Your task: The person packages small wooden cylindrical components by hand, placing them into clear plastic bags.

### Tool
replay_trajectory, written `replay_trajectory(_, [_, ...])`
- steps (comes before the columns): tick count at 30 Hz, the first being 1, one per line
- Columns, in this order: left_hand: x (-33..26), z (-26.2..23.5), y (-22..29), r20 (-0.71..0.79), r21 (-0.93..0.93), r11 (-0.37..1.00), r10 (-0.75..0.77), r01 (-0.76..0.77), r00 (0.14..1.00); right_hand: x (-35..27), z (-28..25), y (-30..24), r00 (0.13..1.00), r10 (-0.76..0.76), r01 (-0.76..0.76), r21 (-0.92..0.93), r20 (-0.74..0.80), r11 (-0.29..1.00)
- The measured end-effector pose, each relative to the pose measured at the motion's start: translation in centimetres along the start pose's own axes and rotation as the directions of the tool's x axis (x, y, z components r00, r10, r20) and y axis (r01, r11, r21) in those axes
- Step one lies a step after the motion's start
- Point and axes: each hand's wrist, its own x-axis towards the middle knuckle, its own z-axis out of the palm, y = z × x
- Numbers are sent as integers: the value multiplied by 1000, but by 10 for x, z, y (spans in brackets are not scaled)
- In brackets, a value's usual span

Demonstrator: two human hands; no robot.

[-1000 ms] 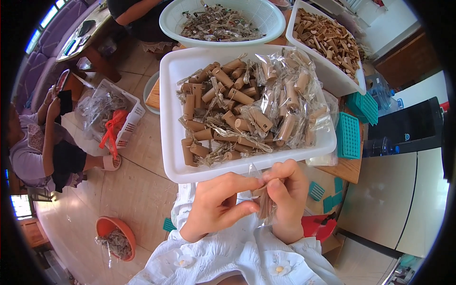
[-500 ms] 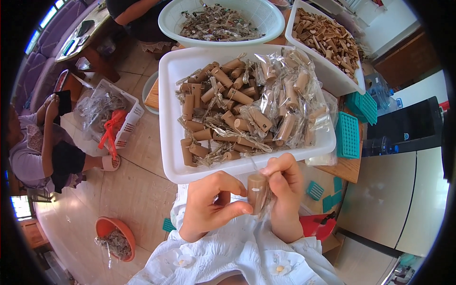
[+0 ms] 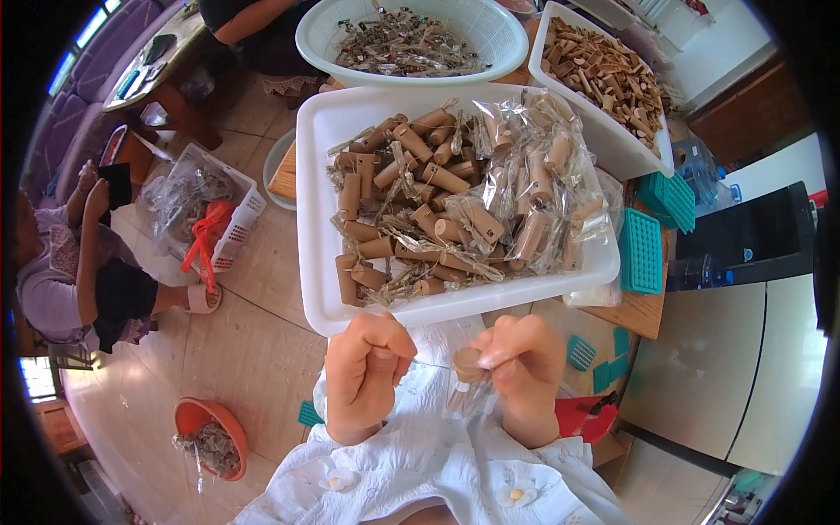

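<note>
In front of my lap, my right hand (image 3: 529, 372) pinches a small brown cylinder (image 3: 468, 364) by its upper end. Clear film hangs below the cylinder, and a pale band shows on it. To its left, my left hand (image 3: 366, 372) is closed, thumb pressed against curled fingers. A thin pale strand seems to run from it toward the cylinder, partly hidden by the fingers. Just beyond both hands lies a white tray (image 3: 319, 289) heaped with brown cylinders (image 3: 446, 179), several of them in clear bags with twisted ties.
Behind the tray stand a pale basin (image 3: 308, 48) of small wrapped pieces and a white bin (image 3: 604, 105) of brown wooden pieces. Teal crates (image 3: 641, 249) sit at right. On the left floor are a white basket (image 3: 245, 223), an orange bucket (image 3: 236, 429) and a seated person (image 3: 74, 262).
My left hand has drawn away from the cylinder and closed, where its thumb and fingers were parted beside it. The cylinder has tipped, showing its top end, still in my right hand.
</note>
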Motion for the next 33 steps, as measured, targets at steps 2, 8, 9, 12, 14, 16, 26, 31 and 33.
replay_trajectory(2, [1,-2,-7,25,-23,998,55,-55,998,0,1,0,1000,-7,7,32,-3,999])
replay_trajectory(8, [4,-4,-6,171,39,994,98,-106,980,-1,2,1,1000,17,-17,44,3,999])
replay_trajectory(9, [4,-3,-5,192,116,988,83,-107,978,-1,1,1,999,18,-18,6,46,1000])
replay_trajectory(12, [4,-4,-1,227,102,995,-9,-15,974,2,-2,1,990,-2,8,-47,142,999])
replay_trajectory(14, [5,-6,3,249,116,993,-24,-5,968,4,-4,0,981,-23,36,-64,191,997])
replay_trajectory(16, [7,-7,5,269,130,991,-39,4,962,5,-5,-1,970,-17,42,-96,243,995])
replay_trajectory(26, [8,9,-1,227,506,727,406,-464,885,-1,7,8,990,126,-97,330,-69,939])
replay_trajectory(31, [11,6,-16,258,508,593,587,-625,767,4,6,17,967,228,-238,742,117,627])
replay_trajectory(33, [13,3,-18,278,456,548,661,-701,697,7,7,20,969,183,-246,756,167,607])
